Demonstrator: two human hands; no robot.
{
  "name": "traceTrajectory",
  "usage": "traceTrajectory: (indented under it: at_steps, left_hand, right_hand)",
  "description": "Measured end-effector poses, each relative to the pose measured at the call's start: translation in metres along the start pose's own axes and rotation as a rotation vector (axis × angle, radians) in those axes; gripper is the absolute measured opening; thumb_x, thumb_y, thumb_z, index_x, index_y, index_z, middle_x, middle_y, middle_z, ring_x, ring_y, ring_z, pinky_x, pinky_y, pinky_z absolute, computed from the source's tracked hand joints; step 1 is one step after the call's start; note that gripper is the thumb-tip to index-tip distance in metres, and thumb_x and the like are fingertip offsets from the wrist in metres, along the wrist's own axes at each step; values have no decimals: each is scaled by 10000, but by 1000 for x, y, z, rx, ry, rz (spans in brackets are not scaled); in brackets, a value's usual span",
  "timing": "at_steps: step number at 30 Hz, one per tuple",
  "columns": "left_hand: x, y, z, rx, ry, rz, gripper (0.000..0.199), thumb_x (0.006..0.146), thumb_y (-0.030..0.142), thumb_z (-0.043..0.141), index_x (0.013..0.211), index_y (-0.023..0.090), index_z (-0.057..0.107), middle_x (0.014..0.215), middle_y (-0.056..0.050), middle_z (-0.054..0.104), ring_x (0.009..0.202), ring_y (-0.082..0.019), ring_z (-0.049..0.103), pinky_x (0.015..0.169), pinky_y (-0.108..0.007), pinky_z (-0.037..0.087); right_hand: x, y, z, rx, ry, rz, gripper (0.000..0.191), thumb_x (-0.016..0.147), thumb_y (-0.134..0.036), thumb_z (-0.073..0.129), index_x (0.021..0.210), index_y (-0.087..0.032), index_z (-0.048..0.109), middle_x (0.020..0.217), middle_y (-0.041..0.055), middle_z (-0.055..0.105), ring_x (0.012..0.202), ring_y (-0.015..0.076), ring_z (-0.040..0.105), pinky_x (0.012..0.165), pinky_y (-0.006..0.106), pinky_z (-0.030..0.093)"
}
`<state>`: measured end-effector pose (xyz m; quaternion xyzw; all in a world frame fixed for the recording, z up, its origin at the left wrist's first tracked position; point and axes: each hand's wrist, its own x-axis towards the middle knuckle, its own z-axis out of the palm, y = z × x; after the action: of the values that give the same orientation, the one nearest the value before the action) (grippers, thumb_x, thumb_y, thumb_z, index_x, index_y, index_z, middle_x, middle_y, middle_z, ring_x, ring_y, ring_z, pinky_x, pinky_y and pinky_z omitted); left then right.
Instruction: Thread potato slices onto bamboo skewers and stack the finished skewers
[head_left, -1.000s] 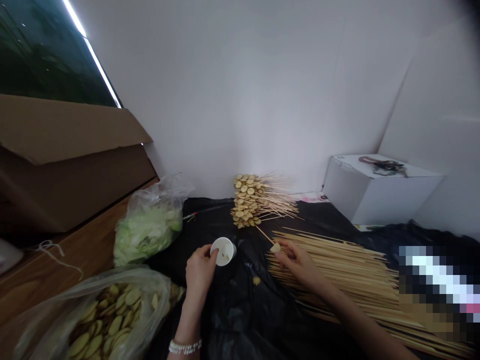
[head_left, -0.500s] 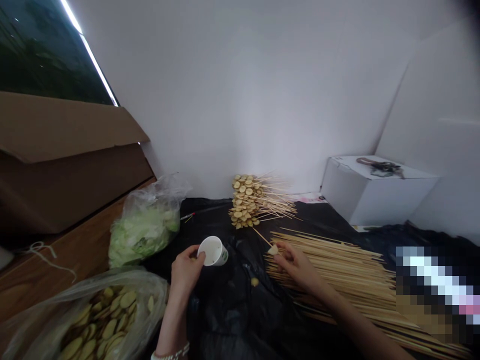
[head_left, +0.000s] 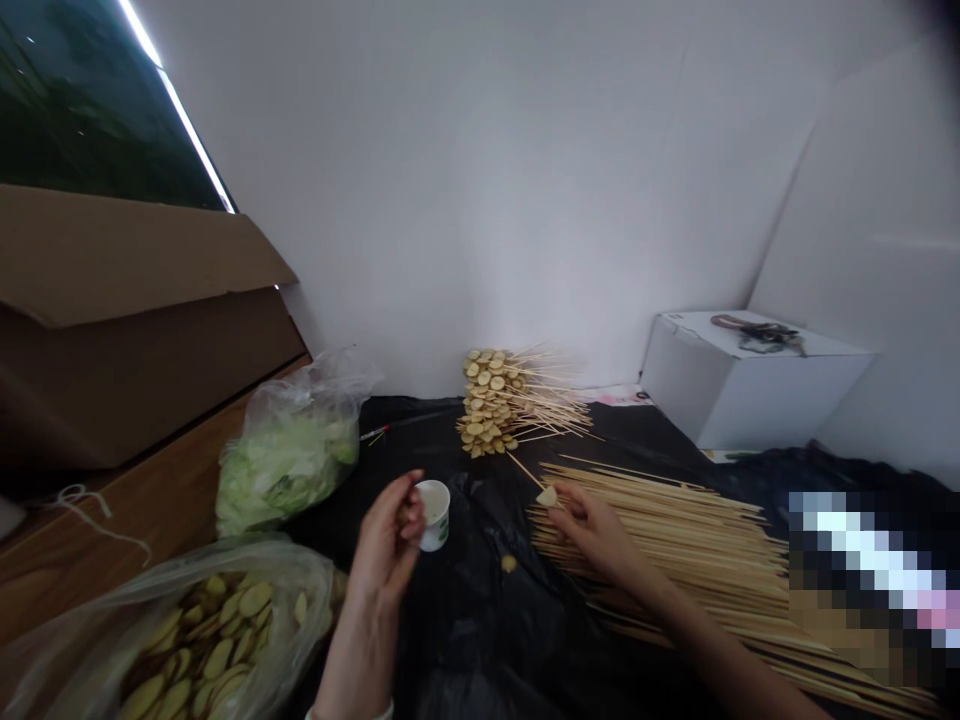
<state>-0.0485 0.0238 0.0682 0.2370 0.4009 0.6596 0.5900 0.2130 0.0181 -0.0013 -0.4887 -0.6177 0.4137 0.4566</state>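
Note:
My left hand (head_left: 386, 530) is shut on a small white paper cup (head_left: 434, 515), which stands nearly upright against its fingers. My right hand (head_left: 592, 530) pinches a thin wooden skewer (head_left: 526, 473) near its end, with a pale slice of food (head_left: 547, 497) on it. Below that hand lies a large pile of loose bamboo skewers (head_left: 660, 550). A stack of skewers threaded with round golden slices (head_left: 487, 400) stands farther ahead. One small slice (head_left: 509, 563) lies between my hands.
A plastic bag of round yellow slices (head_left: 217, 640) sits at lower left, with a bag of shredded pale greens (head_left: 289, 460) behind it. A black plastic sheet (head_left: 465, 640) covers the work surface. A cardboard box (head_left: 127, 340) and white box (head_left: 750, 385) flank it.
My left hand has turned the cup from tilted, with its mouth showing, to nearly upright, and its wrist has risen slightly. My right hand and the skewer have barely moved.

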Motion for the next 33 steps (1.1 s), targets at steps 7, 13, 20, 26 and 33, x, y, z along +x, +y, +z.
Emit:
traceTrajectory:
  at_steps: [7, 13, 20, 26, 33]
  left_hand:
    - [-20, -78, 28, -427, -173, -862, 244, 907, 218, 464, 1010, 73, 630, 868, -125, 647, 799, -164, 648, 653, -231, 530]
    - [-24, -99, 25, -467, -287, -866, 454, 912, 399, 460, 1202, 66, 562, 1038, -182, 670, 999, -256, 632, 883, -382, 476]
    - [-26, -108, 25, -464, -378, -821, 526, 908, 505, 407, 1154, 81, 597, 963, -146, 695, 879, -236, 650, 854, -381, 462]
    - [-36, -115, 31, -409, -408, -795, 524, 860, 501, 511, 1136, 66, 606, 1009, -165, 681, 1012, -277, 618, 889, -359, 445]
    - [-37, -106, 32, -389, -385, -805, 488, 889, 504, 459, 1049, 79, 636, 852, -122, 698, 797, -212, 663, 782, -326, 494]
  right_hand:
    - [1, -9, -7, -300, 95, -159, 270, 880, -367, 471, 770, -185, 638, 679, 13, 635, 638, 161, 562, 595, 255, 406]
    - [-9, -24, 1, -250, 25, -136, 188, 852, -278, 507, 787, -182, 656, 722, 10, 664, 659, 145, 576, 599, 229, 402]
    - [-24, -33, 20, -330, -120, -240, 101, 796, -162, 553, 779, -195, 647, 698, -11, 635, 634, 127, 551, 592, 216, 382]
    - [-35, -28, 32, -497, -189, -289, 292, 781, -149, 555, 1036, -242, 664, 893, 38, 714, 806, 203, 629, 713, 277, 428]
    - [-31, -31, 23, -487, -125, -323, 119, 826, -167, 557, 840, -226, 659, 819, 13, 698, 745, 166, 625, 659, 242, 410]
